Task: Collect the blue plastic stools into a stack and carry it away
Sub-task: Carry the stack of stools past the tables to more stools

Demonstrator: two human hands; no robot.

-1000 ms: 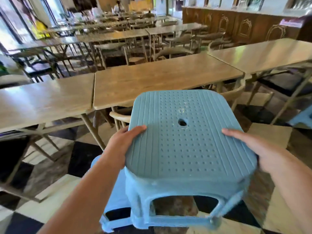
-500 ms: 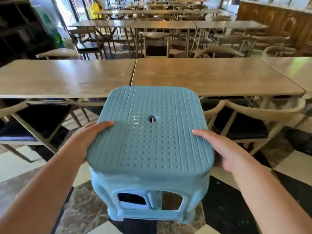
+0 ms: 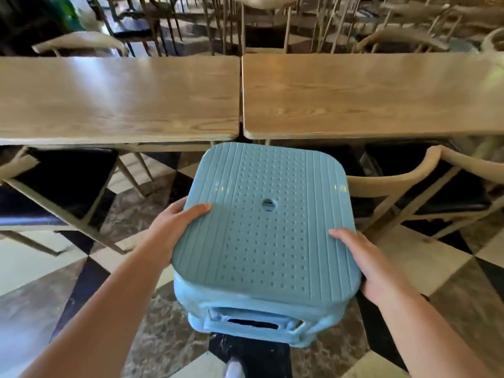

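A blue plastic stool stack [image 3: 266, 233] hangs in the air in front of me, its dotted square seat with a small centre hole facing up. Nested stool frames show below the top seat at the near side. My left hand [image 3: 174, 227] grips the seat's left edge, thumb lying on top. My right hand [image 3: 368, 263] grips the right edge the same way. Both forearms reach in from the bottom corners.
Two long wooden tables [image 3: 117, 99] [image 3: 368, 94] stand side by side just beyond the stack. Pale wooden chairs with dark seats [image 3: 54, 181] [image 3: 436, 186] are tucked under them at left and right. Below lies a checkered tile floor [image 3: 41, 263]. More chairs crowd the back.
The view has swung left and tilted down, and the tables now sit closer and square to me. The stack stays in both hands, held lower in view.
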